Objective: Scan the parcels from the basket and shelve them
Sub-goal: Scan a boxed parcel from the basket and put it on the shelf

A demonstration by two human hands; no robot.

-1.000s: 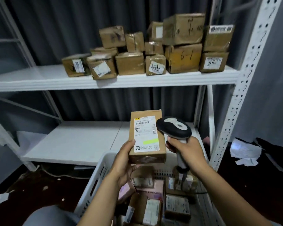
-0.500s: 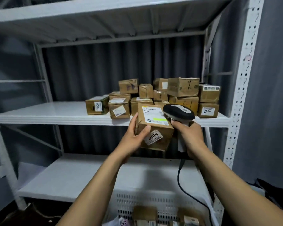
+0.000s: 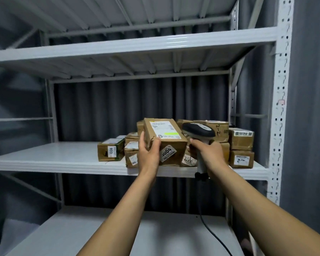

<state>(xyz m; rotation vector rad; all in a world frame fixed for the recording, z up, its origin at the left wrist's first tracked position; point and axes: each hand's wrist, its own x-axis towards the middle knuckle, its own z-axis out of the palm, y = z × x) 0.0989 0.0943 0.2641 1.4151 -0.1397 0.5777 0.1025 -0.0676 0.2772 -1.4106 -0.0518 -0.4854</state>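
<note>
A person's left hand [image 3: 148, 154] grips a brown parcel [image 3: 164, 141] by its near corner, thumb across the front, at the front edge of the middle shelf [image 3: 63, 159]. Further back on that shelf sit piled boxes [image 3: 240, 145]. The right hand [image 3: 209, 152], fingers curled round a corded scanner [image 3: 198, 130], hovers over the same edge. Released this close to the edge, the parcel could tip off, and the scanner might nudge a box.

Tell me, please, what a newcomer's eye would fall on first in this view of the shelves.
First, the brown parcel with a numbered sticker, held by the left grip at the front edge of the middle shelf. Just right of it, the right grip holds a black-and-grey corded scanner. Behind both, a pile of taped cardboard parcels crowds the shelf's right end.
</note>
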